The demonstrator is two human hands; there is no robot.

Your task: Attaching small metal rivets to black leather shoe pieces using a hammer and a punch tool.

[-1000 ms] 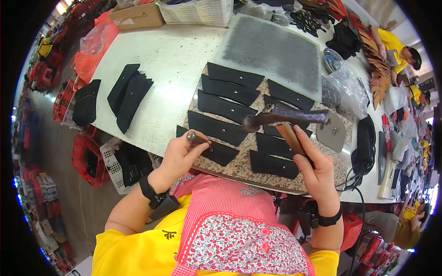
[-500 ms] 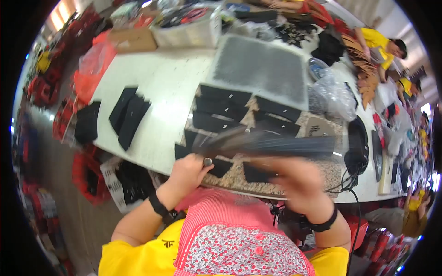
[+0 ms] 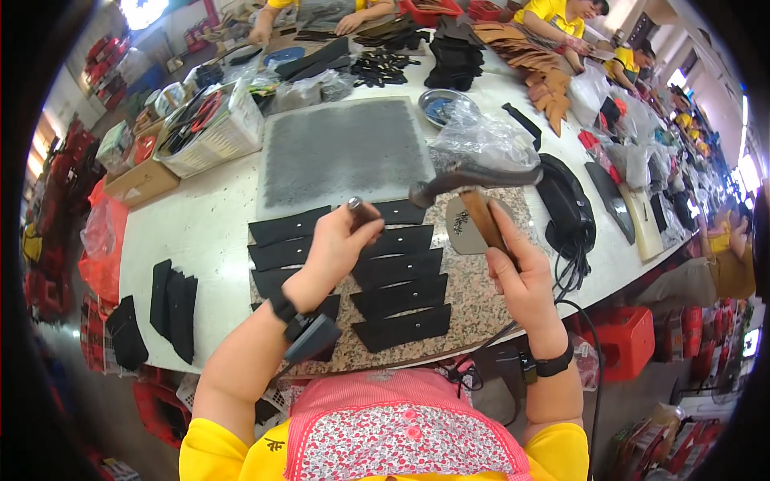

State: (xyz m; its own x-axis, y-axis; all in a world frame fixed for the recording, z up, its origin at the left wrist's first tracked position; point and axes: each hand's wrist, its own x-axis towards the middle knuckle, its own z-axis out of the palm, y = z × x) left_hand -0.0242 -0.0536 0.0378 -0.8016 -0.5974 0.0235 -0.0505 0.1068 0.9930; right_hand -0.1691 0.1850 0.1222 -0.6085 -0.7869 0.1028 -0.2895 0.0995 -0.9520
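Observation:
My left hand (image 3: 329, 250) is closed around a short metal punch (image 3: 355, 207), whose round top end points up. It hovers at the far end of the rows of black strips (image 3: 399, 284), hiding parts of some; whether the punch touches one is hidden. Each uncovered strip carries a small shiny metal dot. Wrapped by my right hand (image 3: 523, 276) is the wooden handle of a hammer (image 3: 480, 218). Its dark, curved head is held to the right of the punch, apart from it. Under the strips lies a speckled stone slab (image 3: 473, 301).
Beyond the slab lies a grey mat (image 3: 341, 148). A rounded plate (image 3: 473, 228) with small dark pieces sits by the hammer. Plastic bags (image 3: 477, 140), a round tin (image 3: 441, 103) and a black cabled device (image 3: 568, 204) stand right. More black pieces (image 3: 172, 309) lie left. Co-workers (image 3: 561, 24) sit beyond.
The view has turned and shifted. My left hand with the punch has gone from the slab's near edge to the strips' far end. The hammer, blurred by motion before, now shows clearly, farther from me.

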